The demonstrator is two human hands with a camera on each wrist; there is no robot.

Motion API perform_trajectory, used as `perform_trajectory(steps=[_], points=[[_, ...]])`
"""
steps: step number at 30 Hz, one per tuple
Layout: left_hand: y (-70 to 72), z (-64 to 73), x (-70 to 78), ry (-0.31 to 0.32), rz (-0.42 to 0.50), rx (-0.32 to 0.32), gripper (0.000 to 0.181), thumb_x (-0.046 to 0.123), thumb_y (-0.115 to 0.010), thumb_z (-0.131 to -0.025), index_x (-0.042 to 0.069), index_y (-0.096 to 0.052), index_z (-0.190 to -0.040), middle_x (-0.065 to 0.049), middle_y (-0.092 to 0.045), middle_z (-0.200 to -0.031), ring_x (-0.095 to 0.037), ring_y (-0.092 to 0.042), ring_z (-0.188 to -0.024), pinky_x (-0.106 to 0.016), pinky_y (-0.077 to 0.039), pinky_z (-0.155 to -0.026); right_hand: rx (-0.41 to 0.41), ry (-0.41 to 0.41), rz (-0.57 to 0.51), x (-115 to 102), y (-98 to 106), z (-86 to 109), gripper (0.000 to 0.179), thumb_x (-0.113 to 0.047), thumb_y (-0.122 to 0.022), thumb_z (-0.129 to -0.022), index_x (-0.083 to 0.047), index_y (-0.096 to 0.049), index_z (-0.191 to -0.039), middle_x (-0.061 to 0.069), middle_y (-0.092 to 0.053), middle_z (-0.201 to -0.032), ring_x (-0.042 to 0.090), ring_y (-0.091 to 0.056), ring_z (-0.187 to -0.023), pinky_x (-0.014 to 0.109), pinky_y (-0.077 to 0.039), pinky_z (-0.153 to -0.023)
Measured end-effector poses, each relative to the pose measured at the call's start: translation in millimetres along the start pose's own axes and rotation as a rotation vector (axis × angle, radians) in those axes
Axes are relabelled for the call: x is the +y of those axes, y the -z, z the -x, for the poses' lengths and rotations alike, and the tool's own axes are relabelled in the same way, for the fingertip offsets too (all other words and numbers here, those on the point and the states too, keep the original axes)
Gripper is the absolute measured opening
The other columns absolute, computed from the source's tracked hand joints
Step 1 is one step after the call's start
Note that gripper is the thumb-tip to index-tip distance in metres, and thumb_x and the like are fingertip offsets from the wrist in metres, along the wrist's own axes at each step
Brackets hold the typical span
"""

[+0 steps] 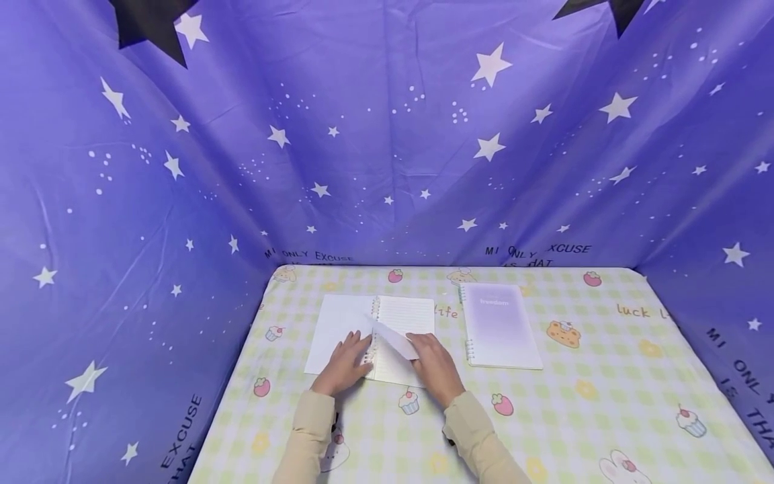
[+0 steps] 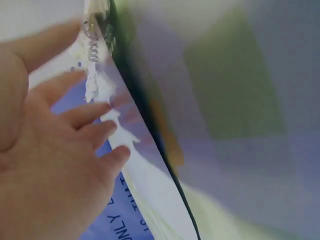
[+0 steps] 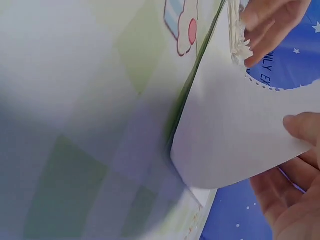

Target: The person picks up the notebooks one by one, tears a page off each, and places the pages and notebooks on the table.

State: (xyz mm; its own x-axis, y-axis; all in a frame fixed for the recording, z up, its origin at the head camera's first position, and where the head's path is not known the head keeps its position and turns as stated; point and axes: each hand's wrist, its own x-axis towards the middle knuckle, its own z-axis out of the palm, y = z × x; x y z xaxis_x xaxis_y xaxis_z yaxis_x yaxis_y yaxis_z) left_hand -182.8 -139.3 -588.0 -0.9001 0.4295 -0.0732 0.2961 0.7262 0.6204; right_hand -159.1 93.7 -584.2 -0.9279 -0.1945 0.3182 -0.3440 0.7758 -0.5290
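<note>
A spiral notebook lies open on the table, with a blank left side (image 1: 334, 317) and a lined right page (image 1: 410, 310). My right hand (image 1: 437, 366) pinches a page (image 1: 392, 339) between thumb and fingers, lifting it at a slant above the lined page. In the right wrist view this page (image 3: 235, 145) bends, and a row of holes runs along its curved inner edge. Ragged paper bits (image 3: 242, 52) show at the binding. Beside the spiral, my left hand (image 1: 346, 363) rests on the notebook's left side, fingers extended toward the wire coil (image 2: 93, 45).
To the right lies a closed spiral notebook (image 1: 498, 329) with a lilac cover reading "freedom". A checkered tablecloth (image 1: 580, 417) with cartoon prints covers the table. Purple star-printed curtains (image 1: 387, 134) enclose the table's back and sides.
</note>
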Motion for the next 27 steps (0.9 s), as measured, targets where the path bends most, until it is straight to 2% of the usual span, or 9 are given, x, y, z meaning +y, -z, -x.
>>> perform_trajectory(steps=[5, 12, 16, 21, 24, 27], points=[[-0.4, 8.8, -5.2, -0.066, 0.063, -0.046, 0.072, 0.017, -0.077, -0.084, -0.002, -0.045, -0.146, -0.036, -0.028, -0.154, -0.051, -0.02, -0.146, -0.066, -0.014, -0.119, 0.034, -0.042, 0.005, 1.2, 0.8, -1.5, 0.022, -0.009, -0.065, -0.094, -0.004, -0.072, -0.115, 0.009, -0.074, -0.106, 0.023, -0.069, -0.098, 0.039, -0.057, -0.089], [-8.0, 7.3, -8.6, -0.085, 0.001, -0.022, 0.071, 0.023, -0.076, -0.086, 0.003, -0.046, -0.147, -0.032, -0.03, -0.154, -0.048, -0.023, -0.146, -0.063, -0.019, -0.119, 0.016, -0.046, -0.019, 0.3, 3.1, -2.7, 0.022, -0.01, -0.063, -0.097, -0.007, -0.073, -0.117, 0.008, -0.074, -0.111, 0.024, -0.07, -0.103, 0.04, -0.057, -0.091], [-11.7, 3.9, -5.4, -0.093, -0.037, 0.027, 0.071, 0.026, -0.076, -0.086, 0.002, -0.047, -0.146, -0.03, -0.033, -0.154, -0.048, -0.026, -0.145, -0.064, -0.023, -0.117, 0.005, -0.034, -0.065, -1.1, 4.8, -5.0, 0.025, -0.01, -0.063, -0.097, -0.01, -0.072, -0.12, 0.006, -0.072, -0.116, 0.024, -0.068, -0.109, 0.041, -0.055, -0.096], [-18.9, 0.0, -5.0, -0.15, -0.076, 0.161, 0.065, 0.02, -0.081, -0.082, 0.003, -0.053, -0.138, -0.021, -0.05, -0.143, -0.04, -0.044, -0.136, -0.055, -0.035, -0.114, 0.005, 0.015, -0.102, -4.2, 8.2, -4.3, 0.026, -0.008, -0.064, -0.095, -0.01, -0.072, -0.12, 0.006, -0.071, -0.121, 0.024, -0.066, -0.115, 0.041, -0.053, -0.101], [-22.3, -1.8, -5.4, -0.208, -0.06, 0.251, 0.058, 0.015, -0.084, -0.077, 0.003, -0.059, -0.128, -0.017, -0.059, -0.129, -0.036, -0.054, -0.125, -0.05, -0.043, -0.108, 0.012, 0.061, -0.1, -4.9, 9.0, -2.3, 0.026, -0.006, -0.065, -0.094, -0.011, -0.073, -0.119, 0.007, -0.071, -0.122, 0.024, -0.065, -0.116, 0.04, -0.053, -0.1], [-23.3, -2.9, -4.7, -0.224, -0.025, 0.295, 0.056, 0.015, -0.085, -0.076, 0.003, -0.061, -0.124, -0.014, -0.063, -0.123, -0.034, -0.059, -0.117, -0.048, -0.047, -0.104, 0.008, 0.101, -0.107, -4.7, 9.4, 0.2, 0.027, -0.005, -0.065, -0.094, -0.012, -0.073, -0.119, 0.008, -0.07, -0.122, 0.023, -0.065, -0.116, 0.04, -0.053, -0.101]])
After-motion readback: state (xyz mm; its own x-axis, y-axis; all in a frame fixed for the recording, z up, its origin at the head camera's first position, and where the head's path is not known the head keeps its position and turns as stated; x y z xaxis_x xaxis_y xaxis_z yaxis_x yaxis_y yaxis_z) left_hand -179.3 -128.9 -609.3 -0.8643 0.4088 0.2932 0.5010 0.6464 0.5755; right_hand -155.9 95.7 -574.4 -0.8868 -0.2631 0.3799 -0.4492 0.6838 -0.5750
